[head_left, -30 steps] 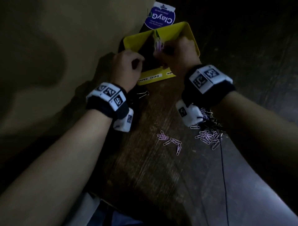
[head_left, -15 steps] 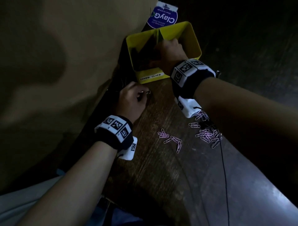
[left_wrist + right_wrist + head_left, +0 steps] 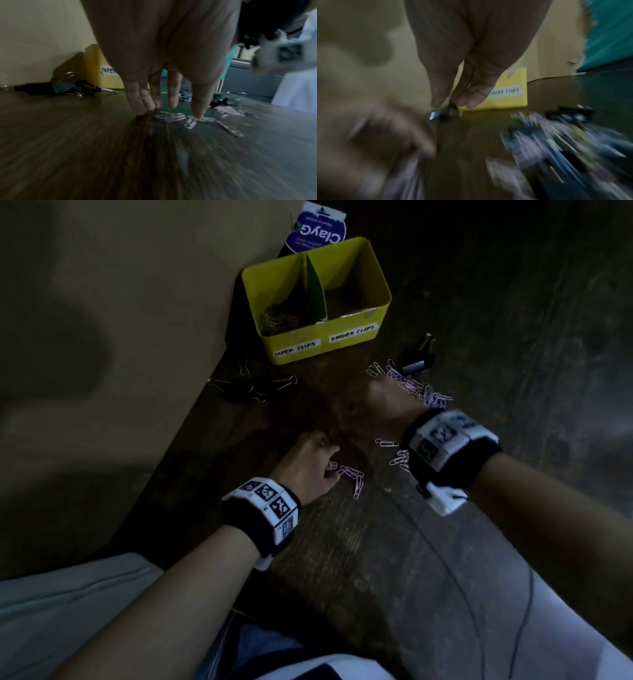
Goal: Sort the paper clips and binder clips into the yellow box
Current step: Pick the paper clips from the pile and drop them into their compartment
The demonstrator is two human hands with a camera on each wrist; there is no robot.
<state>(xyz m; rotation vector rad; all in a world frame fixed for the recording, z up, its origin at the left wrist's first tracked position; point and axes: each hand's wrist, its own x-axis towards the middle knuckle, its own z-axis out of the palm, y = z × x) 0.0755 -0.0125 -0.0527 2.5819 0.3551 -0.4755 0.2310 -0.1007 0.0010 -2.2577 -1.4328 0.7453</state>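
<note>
The yellow box stands at the back with two compartments, labelled for paper clips and binder clips; several paper clips lie in the left one. My left hand reaches down with straight fingers onto a small group of pink paper clips, thumb tip touching one. My right hand is blurred and hovers low beside the larger pink pile. In the right wrist view its fingers hang straight with nothing between them.
Black binder clips lie left of the box by the cardboard wall. Another binder clip lies right of the box. More pink clips lie near my right wrist. A purple-labelled pack leans behind the box.
My right hand has come out of the box and dropped toward the table by the pink pile. My left hand has moved back from the binder clips to the small pink group.
</note>
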